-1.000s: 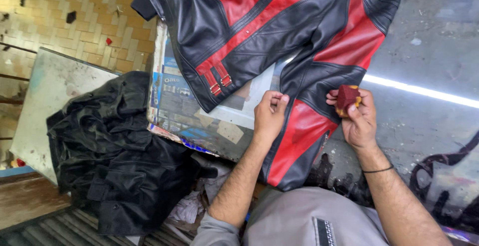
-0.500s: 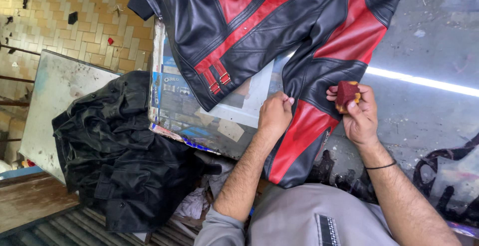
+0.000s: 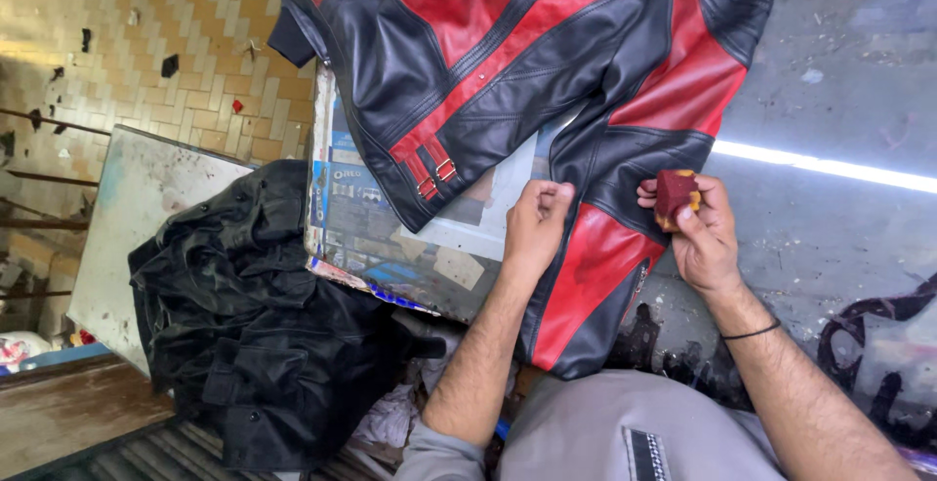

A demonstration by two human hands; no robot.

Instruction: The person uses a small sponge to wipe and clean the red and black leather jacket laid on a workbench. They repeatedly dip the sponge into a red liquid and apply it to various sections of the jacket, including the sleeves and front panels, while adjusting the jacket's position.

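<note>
A: Right hand?

B: Closed round a small red sponge, fingers curled, thumb on top. A yellowish edge shows on the sponge. It's held just off the jacket's sleeve, at the sleeve's right edge.

A: Left hand?

B: Fingers bent in, pinching the sleeve's left edge where black meets red. Loosely shut on the leather, not a fist.

A: Jacket itself?

B: Red and black leather, spread flat over a table, body at the top of view, the sleeve hanging down toward the person. Two red straps with buckles sit left of the sleeve.

A: Table surface?

B: Covered in printed paper, mostly under the jacket, bare part showing left of the sleeve.

A: Anything else?

B: Black pile of garments left of the jacket, below the table edge. White board further left. Black band on the right wrist.
</note>
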